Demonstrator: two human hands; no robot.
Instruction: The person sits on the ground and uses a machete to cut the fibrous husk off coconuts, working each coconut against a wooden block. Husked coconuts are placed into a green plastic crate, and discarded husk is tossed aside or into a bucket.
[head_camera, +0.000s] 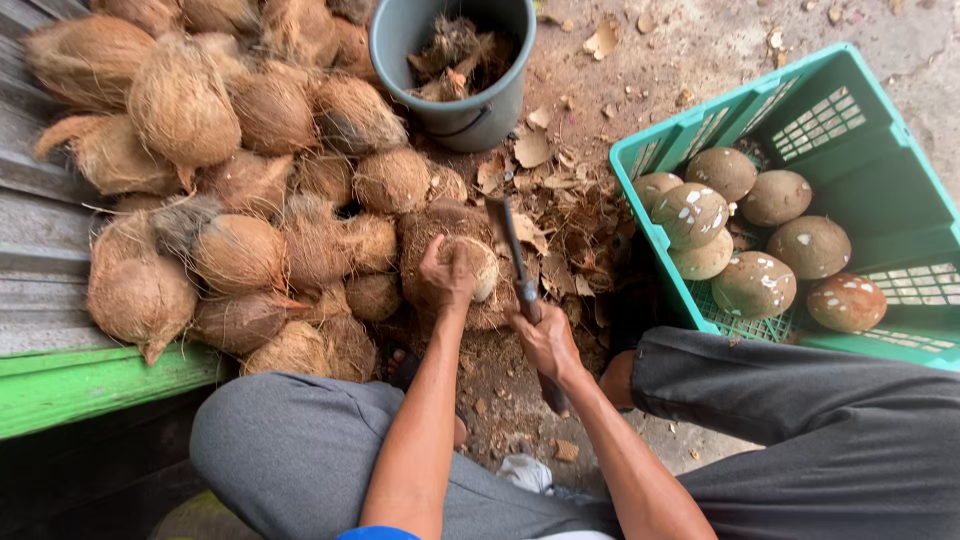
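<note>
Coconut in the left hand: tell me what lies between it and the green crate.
The blade in the right hand stands just right of the coconut gripped by the left hand. Beyond it, husk scraps litter the ground up to the green crate.

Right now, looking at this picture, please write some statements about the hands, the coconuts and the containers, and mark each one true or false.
1. The left hand holds a coconut on a block. True.
2. The right hand is empty. False: it grips a long knife.
3. The green crate holds peeled coconuts. True.
4. The grey bucket is full of water. False: it holds husk pieces.
5. The husked coconuts lie piled on the person's left. True.
</note>
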